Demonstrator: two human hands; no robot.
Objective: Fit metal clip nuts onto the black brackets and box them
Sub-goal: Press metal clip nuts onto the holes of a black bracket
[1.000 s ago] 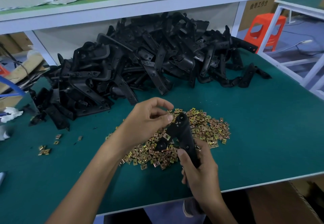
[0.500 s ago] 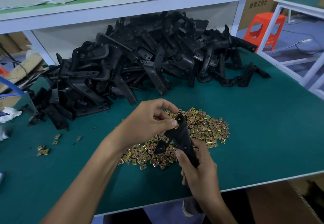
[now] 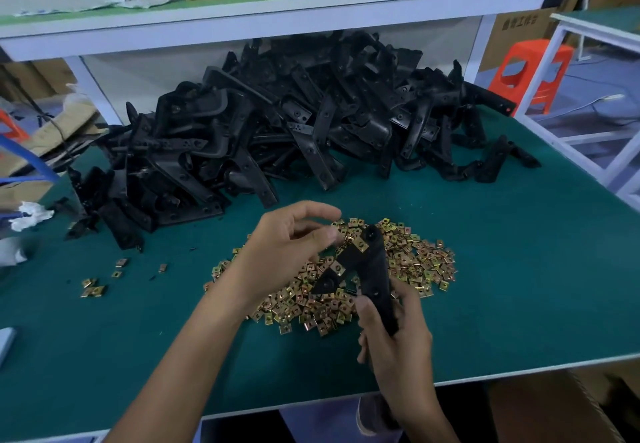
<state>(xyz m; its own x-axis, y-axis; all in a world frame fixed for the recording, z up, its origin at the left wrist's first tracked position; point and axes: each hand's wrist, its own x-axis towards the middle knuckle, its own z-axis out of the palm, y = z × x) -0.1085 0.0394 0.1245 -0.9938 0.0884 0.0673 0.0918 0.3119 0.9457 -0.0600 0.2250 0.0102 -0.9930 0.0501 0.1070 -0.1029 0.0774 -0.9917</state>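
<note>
Black bracket (image 3: 372, 269) part-fitted; bracket heap (image 3: 294, 124) waiting.
Right hand (image 3: 394, 338) grips its lower end; left hand (image 3: 291, 245) half-curled beside two seated clip nuts (image 3: 362, 244), contents unclear; boxing apparently pending.

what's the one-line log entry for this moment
step: fitting | right hand: grips bracket over nut pile | left hand: at bracket's upper arm, pinch unclear | fitted nuts: two show

Matt black brackets (image 3: 277, 124), shiny yellowish metal clip nuts (image 3: 415, 262), smooth matt green table top (image 3: 519, 269).
</note>
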